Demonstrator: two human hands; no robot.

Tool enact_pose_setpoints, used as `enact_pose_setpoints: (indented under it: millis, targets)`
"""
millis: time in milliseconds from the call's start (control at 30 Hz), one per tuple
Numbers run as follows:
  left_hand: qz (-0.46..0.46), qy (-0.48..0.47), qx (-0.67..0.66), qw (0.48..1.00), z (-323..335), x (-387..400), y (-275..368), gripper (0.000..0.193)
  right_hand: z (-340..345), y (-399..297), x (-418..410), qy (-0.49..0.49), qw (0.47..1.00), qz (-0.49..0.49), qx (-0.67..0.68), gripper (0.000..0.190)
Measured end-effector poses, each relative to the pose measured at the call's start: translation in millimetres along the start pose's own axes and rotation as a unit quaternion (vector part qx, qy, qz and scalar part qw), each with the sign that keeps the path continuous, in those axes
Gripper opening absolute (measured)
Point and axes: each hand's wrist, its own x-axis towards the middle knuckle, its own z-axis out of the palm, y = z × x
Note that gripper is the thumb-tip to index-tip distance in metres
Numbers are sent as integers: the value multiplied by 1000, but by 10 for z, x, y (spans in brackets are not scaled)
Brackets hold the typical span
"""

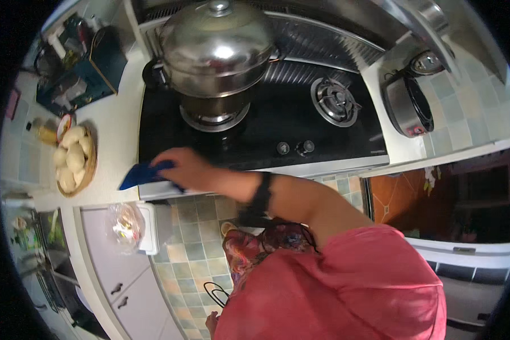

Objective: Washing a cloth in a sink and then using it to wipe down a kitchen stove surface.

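Observation:
My right hand (182, 169) grips a dark blue cloth (141, 175) at the front left corner of the black glass gas cooktop (255, 140). The cloth lies across the cooktop's metal front edge and reaches onto the white counter (114, 140). Behind the hand, a large stainless-steel steamer pot (219, 55) with a domed lid stands over the left burner. Only a small part of my left hand (212, 324) shows low in the picture, beside my pink top; whether it holds anything is hidden. A thin black loop (216, 293) appears just above it.
A wicker basket (89, 170) of pale rounded food sits on the left counter, near a bottle (46, 134) and a dark green organizer box (85, 85). The right burner (336, 102) is bare. A plastic bag (125, 227) hangs by a white bin (149, 229).

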Motion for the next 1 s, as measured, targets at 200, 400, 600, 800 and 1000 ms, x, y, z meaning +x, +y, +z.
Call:
enact_pose_setpoints:
  millis: [200,400,600,800,1000]
  targets:
    - [391,-111,497,767,859,-272,1397,24,-2345,-24,-1456,248,918,-3,-309,28]
    - [100,-64,104,987,1909,-1151,2440,27,-3349,1472,-2014,125,816,151,-544,54]
    - [165,-54,120,977,2407,-1543,2395,25,-3460,1629,-786,124,809,187,-543,71]
    - [229,-120,107,960,2488,-1491,2072,21,-3379,1751,-122,46,828,145,-539,71]
    - [155,-65,36,985,2555,-1444,2656,26,-2655,1265,-397,-61,822,164,-542,78]
